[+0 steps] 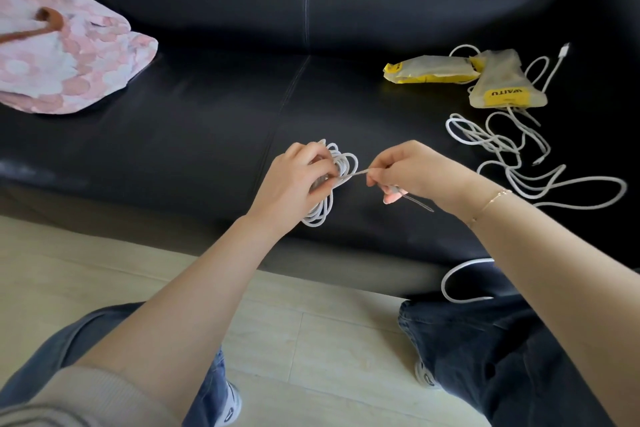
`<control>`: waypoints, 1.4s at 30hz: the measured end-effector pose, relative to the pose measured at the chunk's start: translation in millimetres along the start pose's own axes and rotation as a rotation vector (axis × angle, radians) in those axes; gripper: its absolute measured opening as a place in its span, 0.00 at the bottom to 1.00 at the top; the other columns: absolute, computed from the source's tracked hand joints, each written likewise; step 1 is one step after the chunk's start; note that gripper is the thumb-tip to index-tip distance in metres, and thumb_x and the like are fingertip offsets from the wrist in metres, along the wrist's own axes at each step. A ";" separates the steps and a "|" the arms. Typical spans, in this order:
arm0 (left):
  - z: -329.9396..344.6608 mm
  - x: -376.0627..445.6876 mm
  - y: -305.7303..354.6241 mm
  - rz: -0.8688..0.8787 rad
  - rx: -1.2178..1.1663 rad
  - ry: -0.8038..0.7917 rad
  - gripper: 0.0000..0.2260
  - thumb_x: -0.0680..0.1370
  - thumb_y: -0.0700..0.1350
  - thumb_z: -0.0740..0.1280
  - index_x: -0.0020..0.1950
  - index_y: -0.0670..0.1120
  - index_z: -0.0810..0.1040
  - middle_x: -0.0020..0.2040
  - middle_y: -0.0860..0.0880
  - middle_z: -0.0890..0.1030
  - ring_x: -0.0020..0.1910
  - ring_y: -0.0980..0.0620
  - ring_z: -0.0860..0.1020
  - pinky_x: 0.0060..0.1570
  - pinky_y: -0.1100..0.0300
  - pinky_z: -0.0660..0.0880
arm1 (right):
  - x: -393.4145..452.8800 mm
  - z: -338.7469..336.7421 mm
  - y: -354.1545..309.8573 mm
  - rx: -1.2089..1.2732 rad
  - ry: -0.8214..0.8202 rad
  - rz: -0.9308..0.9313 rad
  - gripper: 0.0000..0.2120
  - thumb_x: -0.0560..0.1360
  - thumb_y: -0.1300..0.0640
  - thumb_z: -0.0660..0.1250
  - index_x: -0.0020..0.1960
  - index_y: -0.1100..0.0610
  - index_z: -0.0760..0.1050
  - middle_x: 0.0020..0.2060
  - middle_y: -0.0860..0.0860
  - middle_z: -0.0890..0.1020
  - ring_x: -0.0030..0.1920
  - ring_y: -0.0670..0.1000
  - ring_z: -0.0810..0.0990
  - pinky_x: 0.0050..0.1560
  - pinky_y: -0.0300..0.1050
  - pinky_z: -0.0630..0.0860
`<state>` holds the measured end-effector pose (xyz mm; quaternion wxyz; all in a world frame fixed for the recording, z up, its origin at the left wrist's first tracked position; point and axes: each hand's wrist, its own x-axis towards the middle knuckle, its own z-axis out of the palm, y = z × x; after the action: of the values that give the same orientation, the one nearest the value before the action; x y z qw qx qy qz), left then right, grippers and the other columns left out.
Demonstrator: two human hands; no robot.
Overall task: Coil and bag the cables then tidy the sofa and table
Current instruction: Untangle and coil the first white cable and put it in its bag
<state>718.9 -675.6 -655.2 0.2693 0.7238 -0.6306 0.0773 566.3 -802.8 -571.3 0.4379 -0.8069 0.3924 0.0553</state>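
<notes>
Your left hand (298, 180) grips the coiled white cable (332, 184) while your right hand (405, 172) pinches its free end, apparently taut between them.

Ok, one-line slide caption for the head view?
Left hand grips a coiled white cable while right hand pinches its free end above a black sofa.

glossy leather sofa (207, 121), crinkly plastic bags (433, 69)
</notes>
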 end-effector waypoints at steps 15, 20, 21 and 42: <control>7.1 -1.3 31.0 -0.240 -0.153 0.143 0.10 0.70 0.46 0.75 0.47 0.45 0.76 0.49 0.52 0.78 0.44 0.50 0.79 0.45 0.49 0.76 | -14.8 -3.3 -6.7 0.072 -0.037 -0.014 0.14 0.79 0.64 0.61 0.37 0.58 0.79 0.24 0.51 0.75 0.31 0.51 0.79 0.56 0.49 0.80; 16.0 -2.9 38.6 -0.341 -0.136 0.193 0.13 0.70 0.50 0.77 0.43 0.45 0.77 0.46 0.52 0.79 0.38 0.50 0.78 0.39 0.52 0.76 | -12.8 -4.9 -7.8 0.128 -0.038 -0.047 0.14 0.80 0.67 0.57 0.38 0.60 0.76 0.28 0.55 0.76 0.31 0.52 0.78 0.47 0.47 0.79; 16.6 -2.6 38.5 -0.343 -0.131 0.191 0.11 0.70 0.49 0.76 0.43 0.45 0.77 0.46 0.51 0.79 0.37 0.49 0.78 0.38 0.52 0.76 | -12.4 -5.0 -7.7 0.139 -0.040 -0.049 0.14 0.80 0.68 0.56 0.39 0.61 0.75 0.28 0.55 0.76 0.31 0.52 0.78 0.46 0.48 0.79; -5.4 2.6 38.9 -0.508 -0.257 0.208 0.04 0.73 0.43 0.73 0.43 0.43 0.83 0.56 0.51 0.82 0.54 0.51 0.79 0.51 0.57 0.74 | -15.6 18.5 -4.5 0.414 -0.041 -0.452 0.14 0.82 0.64 0.58 0.40 0.59 0.76 0.29 0.54 0.68 0.29 0.48 0.67 0.36 0.40 0.72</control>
<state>683.5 -677.6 -638.1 0.4327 0.8065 -0.4029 0.0009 563.4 -778.5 -572.8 0.6021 -0.7661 0.1969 -0.1087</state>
